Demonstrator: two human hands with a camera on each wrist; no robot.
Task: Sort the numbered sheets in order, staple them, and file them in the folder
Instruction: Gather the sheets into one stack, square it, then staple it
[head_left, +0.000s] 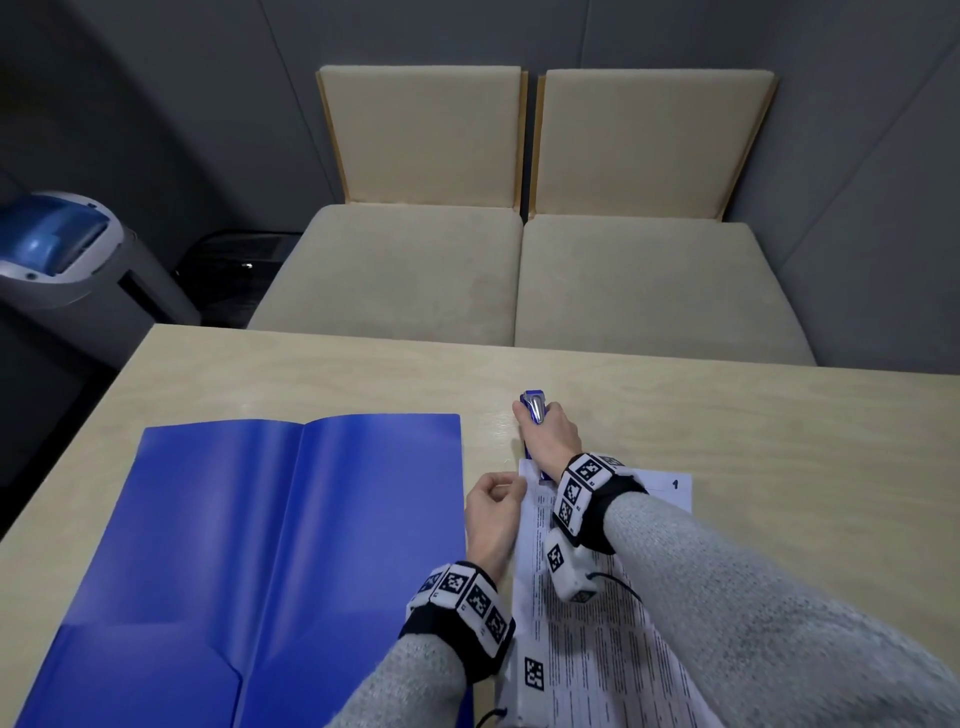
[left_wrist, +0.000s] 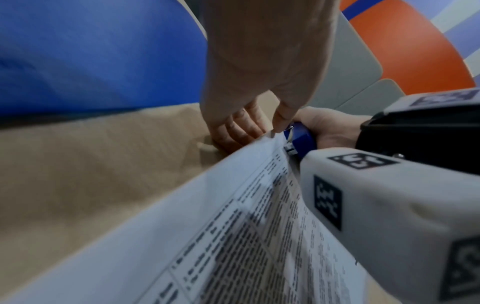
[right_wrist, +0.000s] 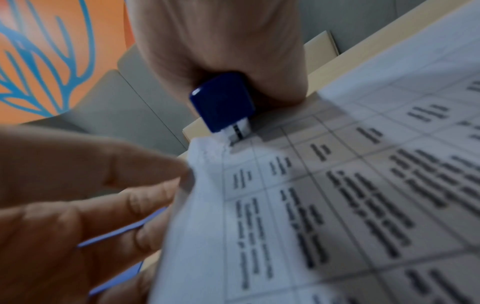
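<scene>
Blue stapler (head_left: 535, 421): gripped in the right hand (head_left: 551, 435), fingers wrapped round its body; its nose sits over the far left corner of the sheets (head_left: 597, 597), as the right wrist view shows, metal mouth on the paper edge.

Sheets: white, printed with a table of text, lying on the tabletop (head_left: 311, 374) to the right of the folder; a handwritten "1" shows at the top right corner of the top sheet. How many sheets lie beneath cannot be told.

Left hand (head_left: 493, 512): thumb and curled fingers pinch the left edge of the sheets just below the stapler, lifting that edge slightly off the tabletop.

Blue folder (head_left: 270, 545): lying open and flat on the tabletop, left of the sheets, inner pockets visible at its near end; apart from the sheets.

Wrist bands with black-and-white markers on both wrists; grey sleeves.

Two beige upholstered chairs (head_left: 415, 260) stand beyond the far edge of the tabletop. Grey and blue bin (head_left: 67, 249) at far left, on the floor.
</scene>
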